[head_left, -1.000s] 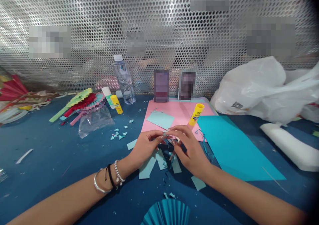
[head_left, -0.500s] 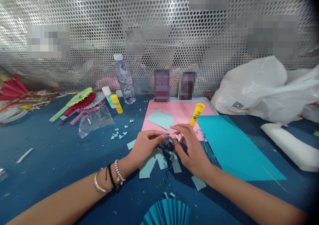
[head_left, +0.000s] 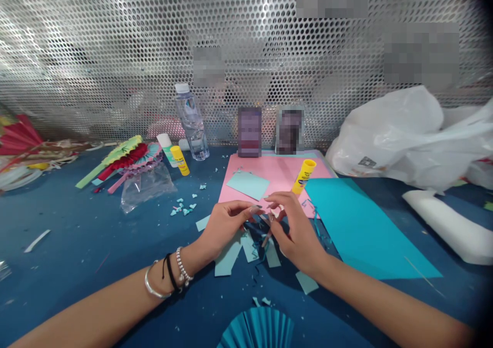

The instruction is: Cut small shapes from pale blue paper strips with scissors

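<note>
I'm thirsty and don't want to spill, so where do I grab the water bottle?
Probably hold the water bottle around its middle, coming from the front: its body is tall and slim, and the mesh wall is behind it.

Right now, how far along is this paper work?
Looks done: the fan is pleated and the mint strips are cut. In hand: the left hand and right hand work fingertip-close over something too small to make out. Seemingly left: the blue sheet, flat and unpleated. I can't tell whether it will be needed.
</note>
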Demonstrator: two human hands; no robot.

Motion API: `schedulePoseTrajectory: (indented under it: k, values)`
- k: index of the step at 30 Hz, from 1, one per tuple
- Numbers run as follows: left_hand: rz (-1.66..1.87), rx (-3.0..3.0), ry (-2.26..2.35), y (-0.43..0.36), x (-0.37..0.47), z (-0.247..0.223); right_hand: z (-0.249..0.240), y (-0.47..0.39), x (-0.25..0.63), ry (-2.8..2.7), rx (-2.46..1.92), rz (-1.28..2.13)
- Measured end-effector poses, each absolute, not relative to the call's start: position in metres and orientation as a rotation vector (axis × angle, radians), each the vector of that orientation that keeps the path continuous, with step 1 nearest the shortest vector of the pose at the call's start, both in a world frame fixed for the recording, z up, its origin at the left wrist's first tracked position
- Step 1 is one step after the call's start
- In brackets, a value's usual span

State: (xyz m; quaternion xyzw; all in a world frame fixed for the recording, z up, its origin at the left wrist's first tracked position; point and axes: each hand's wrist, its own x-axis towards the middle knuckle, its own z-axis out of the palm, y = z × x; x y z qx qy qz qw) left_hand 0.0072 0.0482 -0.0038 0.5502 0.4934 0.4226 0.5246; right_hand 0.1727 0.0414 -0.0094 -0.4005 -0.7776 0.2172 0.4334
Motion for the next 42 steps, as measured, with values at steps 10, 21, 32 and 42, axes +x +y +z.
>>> schedulePoseTrajectory:
  k: [10,21,32,42]
  values:
    - [0.995,1.353,1.131,0.0477,0.0061,-0.0061,-0.0095,0.0435,0.1728,-1.986,-1.007,0.616]
    - [1.009,1.337,1.097,0.0499,0.0074,-0.0059,-0.0093,0.0424,0.1728,-2.027,-1.009,0.591]
    - [0.969,1.414,1.144,0.0476,0.0066,-0.0076,-0.0105,0.0433,0.1733,-2.031,-1.004,0.607]
    - [0.925,1.446,1.06,0.0474,0.006,-0.0064,-0.0133,0.0457,0.1752,-2.078,-0.927,0.555]
